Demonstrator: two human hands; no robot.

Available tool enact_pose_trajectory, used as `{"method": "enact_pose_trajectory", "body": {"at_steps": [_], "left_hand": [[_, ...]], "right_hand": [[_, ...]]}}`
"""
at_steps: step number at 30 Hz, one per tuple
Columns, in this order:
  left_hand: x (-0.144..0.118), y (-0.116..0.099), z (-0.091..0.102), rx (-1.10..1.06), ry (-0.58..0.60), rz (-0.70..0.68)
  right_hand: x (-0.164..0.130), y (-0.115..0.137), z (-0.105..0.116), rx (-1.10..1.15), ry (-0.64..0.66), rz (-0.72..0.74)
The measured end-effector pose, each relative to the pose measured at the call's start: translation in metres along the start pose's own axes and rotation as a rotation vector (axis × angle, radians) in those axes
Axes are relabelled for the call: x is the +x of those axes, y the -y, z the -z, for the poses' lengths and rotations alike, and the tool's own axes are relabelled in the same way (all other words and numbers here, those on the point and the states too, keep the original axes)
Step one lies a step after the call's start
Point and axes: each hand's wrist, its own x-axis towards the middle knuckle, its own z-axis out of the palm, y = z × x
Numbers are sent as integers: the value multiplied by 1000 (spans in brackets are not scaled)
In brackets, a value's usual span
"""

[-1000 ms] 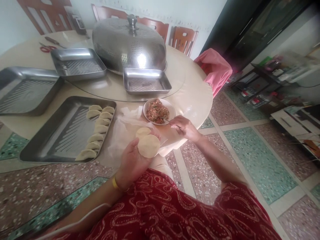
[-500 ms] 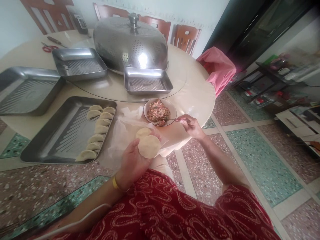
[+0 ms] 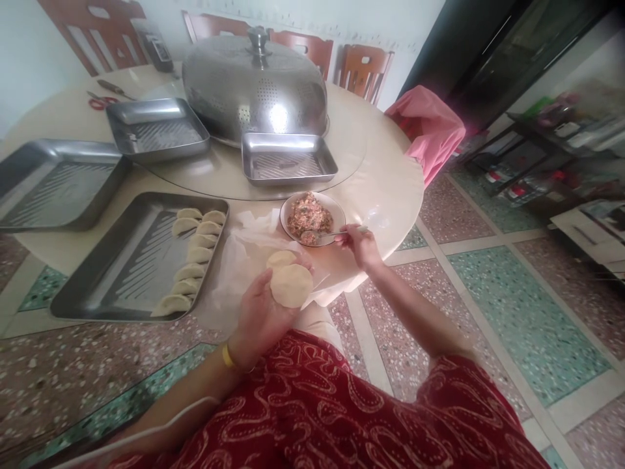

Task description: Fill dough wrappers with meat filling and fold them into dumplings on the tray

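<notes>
A round dumpling wrapper [image 3: 291, 285] lies across the palm and fingers of my left hand [image 3: 263, 319], its thumb at the left edge. Behind it, a second wrapper [image 3: 280, 259] appears on the plastic sheet [image 3: 234, 273]. My right hand [image 3: 359, 245] is closed around the handle of a spoon [image 3: 332, 233]. The spoon's bowl carries a lump of minced filling and is at the near side of the bowl [image 3: 343, 225] of meat filling [image 3: 308, 213]. To the left, a large metal tray [image 3: 131, 260] holds several folded dumplings [image 3: 188, 272] along its right side.
A big perforated metal dome lid [image 3: 254, 85] stands on the glass turntable. Three more metal trays sit around it: small [image 3: 288, 170], middle [image 3: 161, 130] and left [image 3: 58, 189]. Red-handled scissors [image 3: 101, 102] and a knife [image 3: 113, 87] lie at the back left. A pink cloth [image 3: 430, 124] drapes a chair.
My right hand has moved left and slightly down, and the spoon now shows a lump of filling at the bowl's near edge. My left hand stays about the same with its wrapper.
</notes>
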Motion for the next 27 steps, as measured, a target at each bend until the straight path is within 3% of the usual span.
{"method": "enact_pose_trajectory", "body": {"at_steps": [5, 10, 14, 19, 27], "left_hand": [[11, -3, 2, -17, -11, 5], [23, -3, -1, -29, 19, 20], [26, -2, -7, -55, 86, 62], [24, 0, -8, -17, 104, 54], [21, 1, -5, -64, 41, 39]], "right_hand": [[2, 22, -3, 102, 39, -117], [-17, 55, 0, 165, 68, -129], [-43, 69, 1, 132, 161, -22], [-65, 79, -2, 40, 103, 117], [-83, 105, -11, -408, 299, 503]]}}
